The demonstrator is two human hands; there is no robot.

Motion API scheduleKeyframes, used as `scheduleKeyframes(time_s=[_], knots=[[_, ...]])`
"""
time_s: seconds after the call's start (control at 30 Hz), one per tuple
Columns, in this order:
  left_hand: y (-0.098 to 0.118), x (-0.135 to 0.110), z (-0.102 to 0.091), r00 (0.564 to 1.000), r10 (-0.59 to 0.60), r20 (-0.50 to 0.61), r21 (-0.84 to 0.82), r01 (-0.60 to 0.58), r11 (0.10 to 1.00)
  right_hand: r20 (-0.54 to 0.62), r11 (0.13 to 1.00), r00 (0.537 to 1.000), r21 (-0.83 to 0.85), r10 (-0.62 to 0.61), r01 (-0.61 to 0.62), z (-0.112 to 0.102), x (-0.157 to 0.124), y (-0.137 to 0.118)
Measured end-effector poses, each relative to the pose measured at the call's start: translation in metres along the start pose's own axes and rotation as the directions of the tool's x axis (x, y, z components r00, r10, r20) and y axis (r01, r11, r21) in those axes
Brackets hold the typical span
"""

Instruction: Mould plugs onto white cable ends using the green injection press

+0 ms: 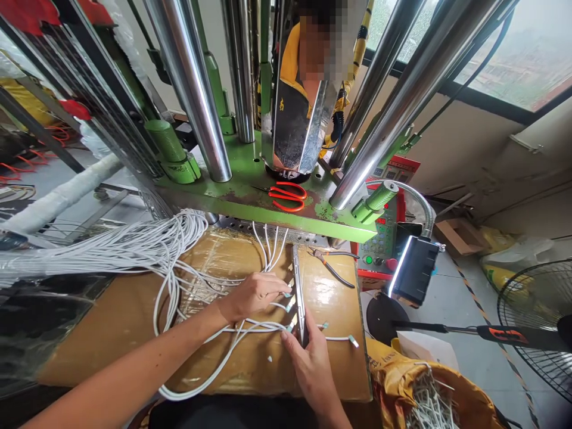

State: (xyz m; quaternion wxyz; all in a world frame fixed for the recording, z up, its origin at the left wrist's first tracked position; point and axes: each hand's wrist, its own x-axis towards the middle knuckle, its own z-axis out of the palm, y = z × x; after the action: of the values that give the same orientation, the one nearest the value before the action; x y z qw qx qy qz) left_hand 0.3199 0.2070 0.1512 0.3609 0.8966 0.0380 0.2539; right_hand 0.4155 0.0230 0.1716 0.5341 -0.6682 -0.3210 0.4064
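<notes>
A long, narrow metal bar, like a mould insert (300, 298), stands tilted over the brown work surface, with several brass-coloured slots along its left side. My right hand (313, 357) is closed round its near end, thumb on the left and fingers on the right. My left hand (257, 293) is closed at the bar's left side, its fingertips pinching a white cable by its small teal-tipped end (287, 294). Other white cables (263, 326) run up to the bar between my hands. One loose cable end (353, 341) lies to the right of my right hand.
A thick bundle of white cables (134, 241) comes in from the left. Ahead stands a green press (250, 199) with steel columns; orange-handled scissors (288, 193) lie on it. Cutting pliers (333, 265) rest at right, near a lamp (413, 271). A scrap bag (393, 375) stands lower right.
</notes>
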Motion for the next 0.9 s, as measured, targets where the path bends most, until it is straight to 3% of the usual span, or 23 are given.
scheduleKeyframes(time_s=[0.07, 0.1, 0.17, 0.23, 0.3, 0.37, 0.43, 0.5, 0.57, 0.7, 0.9], knots=[[0.005, 0.003, -0.003, 0.987, -0.16, -0.029, -0.07, 0.158, 0.985, 0.015, 0.999, 1.0, 0.048, -0.001, 0.001, -0.001, 0.001, -0.002], [0.009, 0.004, -0.006, 0.957, -0.286, -0.043, -0.133, 0.278, 0.951, 0.023, 0.997, 1.0, 0.081, 0.002, -0.004, -0.001, 0.001, -0.003], [0.017, 0.005, -0.013, 0.848, -0.529, -0.03, -0.343, 0.488, 0.803, 0.031, 0.99, 0.999, 0.141, 0.008, -0.012, -0.001, 0.002, -0.004], [0.022, 0.003, -0.019, 0.767, -0.642, 0.027, -0.567, 0.54, 0.622, 0.025, 0.985, 1.0, 0.174, -0.001, -0.004, -0.001, 0.002, -0.004], [0.024, 0.001, -0.024, 0.755, -0.654, 0.043, -0.666, 0.509, 0.545, 0.019, 0.985, 1.0, 0.174, -0.007, 0.003, 0.0, 0.002, -0.003], [0.021, 0.001, -0.025, 0.769, -0.638, 0.023, -0.596, 0.523, 0.609, 0.015, 0.988, 1.0, 0.155, 0.006, -0.009, 0.0, 0.001, -0.003], [0.015, 0.004, -0.024, 0.819, -0.573, -0.004, -0.41, 0.522, 0.748, 0.008, 0.991, 1.0, 0.134, 0.026, -0.027, 0.0, 0.001, -0.002], [0.007, 0.008, -0.019, 0.902, -0.429, -0.037, -0.212, 0.413, 0.886, 0.006, 0.991, 0.999, 0.13, 0.038, -0.039, 0.0, 0.0, -0.001], [-0.001, 0.012, -0.015, 0.966, -0.254, -0.057, -0.073, 0.25, 0.966, 0.016, 0.99, 0.999, 0.136, 0.04, -0.042, 0.001, 0.001, 0.002], [-0.014, 0.014, -0.008, 0.997, -0.059, -0.057, 0.073, 0.063, 0.995, 0.029, 0.986, 1.0, 0.164, 0.007, -0.012, 0.001, 0.003, 0.009], [-0.023, 0.009, -0.007, 0.999, 0.039, -0.016, 0.147, -0.036, 0.989, 0.011, 0.991, 1.0, 0.129, -0.027, 0.025, 0.0, 0.003, 0.011]])
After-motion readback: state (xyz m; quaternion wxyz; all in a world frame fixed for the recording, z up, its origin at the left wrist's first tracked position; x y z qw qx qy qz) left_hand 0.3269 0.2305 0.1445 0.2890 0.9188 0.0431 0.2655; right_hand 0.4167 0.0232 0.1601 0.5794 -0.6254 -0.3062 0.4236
